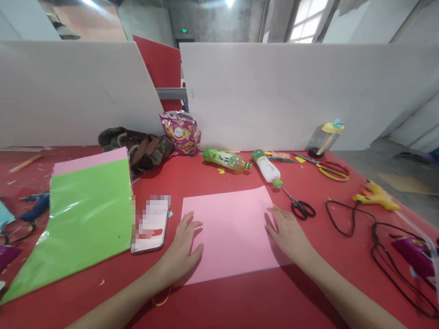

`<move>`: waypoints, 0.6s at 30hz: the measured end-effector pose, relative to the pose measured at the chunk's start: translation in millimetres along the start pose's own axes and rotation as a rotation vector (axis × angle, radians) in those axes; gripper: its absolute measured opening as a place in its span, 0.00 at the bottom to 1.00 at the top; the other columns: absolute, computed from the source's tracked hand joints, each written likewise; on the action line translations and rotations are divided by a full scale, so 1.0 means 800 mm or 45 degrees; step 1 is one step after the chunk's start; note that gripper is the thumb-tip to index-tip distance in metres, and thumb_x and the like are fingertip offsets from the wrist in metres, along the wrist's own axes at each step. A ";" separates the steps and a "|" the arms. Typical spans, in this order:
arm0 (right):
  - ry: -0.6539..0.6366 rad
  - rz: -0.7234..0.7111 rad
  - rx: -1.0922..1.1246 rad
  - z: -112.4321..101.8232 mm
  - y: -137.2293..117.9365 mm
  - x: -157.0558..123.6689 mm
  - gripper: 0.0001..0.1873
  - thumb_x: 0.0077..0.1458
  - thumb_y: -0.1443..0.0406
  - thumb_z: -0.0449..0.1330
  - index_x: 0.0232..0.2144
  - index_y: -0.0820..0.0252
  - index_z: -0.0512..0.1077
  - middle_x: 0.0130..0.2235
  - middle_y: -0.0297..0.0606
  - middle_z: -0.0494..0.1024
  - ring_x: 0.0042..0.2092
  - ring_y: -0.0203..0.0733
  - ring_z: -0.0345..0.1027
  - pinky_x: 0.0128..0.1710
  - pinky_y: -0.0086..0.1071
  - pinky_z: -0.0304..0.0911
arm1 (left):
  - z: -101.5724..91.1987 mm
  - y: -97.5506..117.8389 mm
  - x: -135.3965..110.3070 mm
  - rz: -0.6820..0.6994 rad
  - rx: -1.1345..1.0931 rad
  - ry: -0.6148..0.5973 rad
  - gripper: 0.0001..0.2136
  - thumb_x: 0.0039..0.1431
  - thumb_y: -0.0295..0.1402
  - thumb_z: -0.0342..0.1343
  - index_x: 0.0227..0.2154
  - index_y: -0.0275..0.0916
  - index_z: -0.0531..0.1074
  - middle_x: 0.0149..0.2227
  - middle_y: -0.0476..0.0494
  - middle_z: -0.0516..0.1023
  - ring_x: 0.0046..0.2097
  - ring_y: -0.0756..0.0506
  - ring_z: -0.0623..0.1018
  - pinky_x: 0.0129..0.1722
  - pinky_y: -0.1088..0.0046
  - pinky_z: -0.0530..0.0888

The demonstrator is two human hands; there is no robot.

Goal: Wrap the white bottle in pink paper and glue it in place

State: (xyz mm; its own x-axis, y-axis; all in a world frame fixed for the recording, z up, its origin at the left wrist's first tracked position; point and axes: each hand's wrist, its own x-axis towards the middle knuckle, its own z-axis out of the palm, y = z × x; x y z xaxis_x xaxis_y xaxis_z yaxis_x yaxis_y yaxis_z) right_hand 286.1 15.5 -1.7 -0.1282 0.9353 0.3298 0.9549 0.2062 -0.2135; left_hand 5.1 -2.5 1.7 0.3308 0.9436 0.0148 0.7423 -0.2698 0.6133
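Observation:
A pink paper sheet point(229, 228) lies flat on the red table point(240, 301) in front of me. My left hand point(183, 249) rests flat on its left edge, fingers stretched out. My right hand point(288, 233) lies flat on its right edge, fingers spread. Neither hand holds anything. Black-handled scissors point(299, 205) lie just beyond my right hand. A phone point(152, 224) lies just left of my left hand.
A stack of green and pink sheets point(85, 214) lies at left. Two bottles point(224, 160) point(268, 168), red-yellow scissors point(331, 168), a snack bag point(180, 132) and a drinking bottle point(324, 137) sit by the white partition. A yellow glue gun point(375, 195) and black cord point(373, 242) lie at right.

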 end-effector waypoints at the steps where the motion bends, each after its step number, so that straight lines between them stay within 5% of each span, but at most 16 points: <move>1: 0.046 0.005 0.040 -0.002 -0.001 0.001 0.14 0.47 0.67 0.48 0.38 0.63 0.65 0.41 0.49 0.73 0.42 0.50 0.67 0.42 0.43 0.62 | 0.001 0.001 -0.001 0.003 0.029 -0.020 0.15 0.53 0.29 0.43 0.45 0.37 0.57 0.58 0.33 0.43 0.61 0.37 0.46 0.55 0.52 0.55; 5: 0.201 0.154 0.257 -0.015 -0.005 0.007 0.20 0.47 0.64 0.48 0.44 0.64 0.60 0.39 0.48 0.73 0.40 0.46 0.69 0.36 0.38 0.65 | 0.003 0.001 -0.003 -0.004 0.051 -0.061 0.15 0.53 0.28 0.43 0.45 0.36 0.58 0.59 0.34 0.42 0.61 0.37 0.44 0.55 0.53 0.54; 9: -0.004 0.272 0.413 -0.036 0.002 0.017 0.15 0.43 0.61 0.51 0.34 0.62 0.67 0.22 0.37 0.73 0.26 0.41 0.68 0.28 0.33 0.64 | 0.005 -0.001 -0.004 -0.020 0.019 -0.004 0.17 0.53 0.29 0.43 0.48 0.37 0.56 0.59 0.35 0.43 0.61 0.39 0.46 0.56 0.56 0.55; 12: -0.084 0.345 0.607 -0.051 0.013 0.026 0.10 0.41 0.59 0.52 0.22 0.60 0.67 0.19 0.34 0.71 0.23 0.38 0.65 0.24 0.30 0.61 | 0.007 -0.002 -0.001 -0.081 -0.025 0.144 0.24 0.53 0.32 0.44 0.53 0.36 0.48 0.60 0.33 0.40 0.61 0.39 0.43 0.57 0.56 0.53; 18: 0.035 0.663 1.244 -0.061 0.036 0.036 0.17 0.34 0.54 0.60 0.26 0.60 0.69 0.22 0.36 0.75 0.24 0.38 0.67 0.23 0.30 0.62 | -0.006 -0.002 0.008 -0.298 -0.298 0.453 0.36 0.53 0.38 0.46 0.58 0.36 0.30 0.62 0.33 0.35 0.61 0.39 0.40 0.58 0.56 0.50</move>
State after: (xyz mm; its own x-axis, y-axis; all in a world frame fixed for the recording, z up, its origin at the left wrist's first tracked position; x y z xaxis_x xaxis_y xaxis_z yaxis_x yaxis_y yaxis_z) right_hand 322.8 34.1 46.3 0.2448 0.9696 0.0063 0.2662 -0.0609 -0.9620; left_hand 2.8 5.1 4.7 -0.0795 0.9919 0.0990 0.6086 -0.0304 0.7929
